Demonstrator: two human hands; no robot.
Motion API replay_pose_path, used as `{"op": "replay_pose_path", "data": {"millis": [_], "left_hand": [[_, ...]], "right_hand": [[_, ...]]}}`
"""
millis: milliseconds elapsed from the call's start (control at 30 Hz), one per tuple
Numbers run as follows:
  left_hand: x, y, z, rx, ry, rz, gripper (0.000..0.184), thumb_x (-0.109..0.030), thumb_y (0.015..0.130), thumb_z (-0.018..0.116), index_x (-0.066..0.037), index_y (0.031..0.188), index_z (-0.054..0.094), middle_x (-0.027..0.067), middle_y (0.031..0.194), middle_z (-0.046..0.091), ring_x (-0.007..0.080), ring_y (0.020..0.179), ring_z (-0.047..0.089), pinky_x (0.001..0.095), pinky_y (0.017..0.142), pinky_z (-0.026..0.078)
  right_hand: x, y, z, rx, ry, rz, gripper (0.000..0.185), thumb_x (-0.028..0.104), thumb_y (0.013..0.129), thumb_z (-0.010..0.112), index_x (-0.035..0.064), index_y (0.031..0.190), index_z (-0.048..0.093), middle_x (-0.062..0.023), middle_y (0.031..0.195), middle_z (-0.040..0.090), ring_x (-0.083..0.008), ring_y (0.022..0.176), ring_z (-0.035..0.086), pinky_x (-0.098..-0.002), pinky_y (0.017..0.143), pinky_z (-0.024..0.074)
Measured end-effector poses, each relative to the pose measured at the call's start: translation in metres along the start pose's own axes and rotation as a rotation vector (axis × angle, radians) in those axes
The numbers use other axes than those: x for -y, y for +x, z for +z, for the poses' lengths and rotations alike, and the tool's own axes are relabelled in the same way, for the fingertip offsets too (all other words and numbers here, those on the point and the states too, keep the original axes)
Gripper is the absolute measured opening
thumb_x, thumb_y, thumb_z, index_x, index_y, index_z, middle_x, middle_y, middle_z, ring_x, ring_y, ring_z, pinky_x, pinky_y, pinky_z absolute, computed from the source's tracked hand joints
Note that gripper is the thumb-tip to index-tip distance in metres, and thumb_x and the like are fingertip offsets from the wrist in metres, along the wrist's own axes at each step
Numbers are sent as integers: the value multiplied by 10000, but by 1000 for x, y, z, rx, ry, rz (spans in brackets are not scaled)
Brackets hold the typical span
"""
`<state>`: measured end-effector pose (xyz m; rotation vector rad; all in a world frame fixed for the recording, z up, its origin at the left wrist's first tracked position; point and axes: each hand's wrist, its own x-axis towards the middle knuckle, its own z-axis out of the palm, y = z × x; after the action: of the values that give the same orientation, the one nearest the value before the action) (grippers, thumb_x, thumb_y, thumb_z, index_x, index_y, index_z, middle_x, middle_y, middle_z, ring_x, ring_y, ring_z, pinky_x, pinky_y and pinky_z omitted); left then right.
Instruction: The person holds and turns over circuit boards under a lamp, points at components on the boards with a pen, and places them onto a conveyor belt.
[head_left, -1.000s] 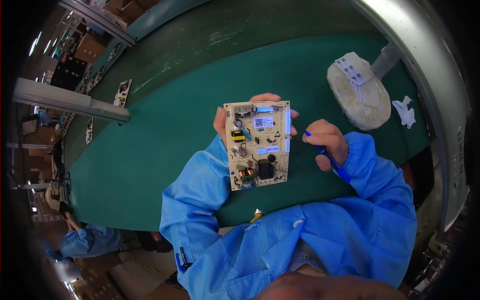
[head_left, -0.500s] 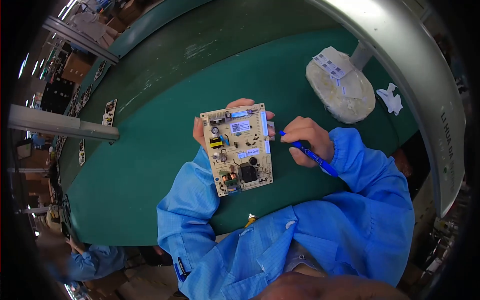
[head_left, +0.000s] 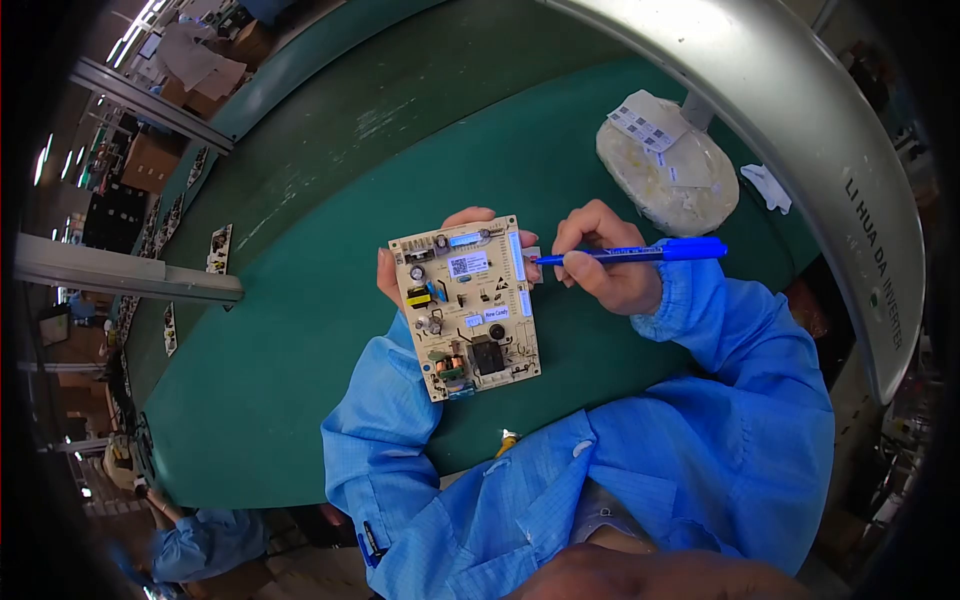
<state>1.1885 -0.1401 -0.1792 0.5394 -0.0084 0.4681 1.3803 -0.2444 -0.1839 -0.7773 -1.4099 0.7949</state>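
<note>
A cream circuit board (head_left: pixel 465 335) with coils, capacitors, white connectors and printed labels faces up above the green table. My left hand (head_left: pixel 387 277) is closed around it from behind and the left side; fingertips show past the top and right edges. Closed in a writing grip, my right hand (head_left: pixel 610 270) holds a blue marker pen (head_left: pixel 690 249). The pen's tip points left, close to the board's right edge, beside a small pale piece (head_left: pixel 531 254) near my left fingertips. Whether the tip touches anything, I cannot tell.
A plastic-wrapped round lamp base (head_left: pixel 690 195) with label sheets (head_left: pixel 645 120) stands at right. Its thick silver arm (head_left: pixel 800 120) arches overhead. Crumpled white paper (head_left: pixel 768 188) lies beside it. A metal post (head_left: pixel 130 268) juts in at left, near other circuit boards (head_left: pixel 220 248). A co-worker's blue sleeve (head_left: pixel 210 545) shows lower left.
The pen has swung from slanting down-right to nearly level, and its tip has moved left to the board's edge. The board has shifted slightly left and down in view.
</note>
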Motion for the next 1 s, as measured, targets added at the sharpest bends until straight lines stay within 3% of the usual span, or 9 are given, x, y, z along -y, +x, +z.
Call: {"op": "replay_pose_path", "data": {"millis": [133,233,333,1000], "left_hand": [[5,3,13,-37,-158,36,988,-781,710,397,-5,1323,374,349,1216,458,479,1029,544,567,866,469],[6,2,4,-54,-107,28,991,-782,711,381,-9,1330,369,351,1210,461,482,1015,549,560,854,477],[8,4,1,31,-66,-7,1002,-791,711,366,-8,1336,364,355,1206,463,486,1001,553,554,829,487],[19,14,8,-12,-110,-36,991,-793,716,353,-7,1319,390,339,1169,497,485,949,565,536,801,490]], "right_hand": [[8,16,1,70,9,-71,221,212,932,503,10,982,429,-97,768,538,-102,627,518,-238,558,444],[4,17,6,-8,-16,-169,252,254,955,471,14,1026,445,-114,796,568,-111,633,532,-251,568,454],[4,18,-5,30,-68,-290,190,171,978,428,6,1050,489,-100,786,596,-142,652,611,-275,582,503],[-3,13,-20,68,-69,-276,190,150,973,427,-1,1071,489,-98,805,584,-143,671,623,-259,566,506]]}}
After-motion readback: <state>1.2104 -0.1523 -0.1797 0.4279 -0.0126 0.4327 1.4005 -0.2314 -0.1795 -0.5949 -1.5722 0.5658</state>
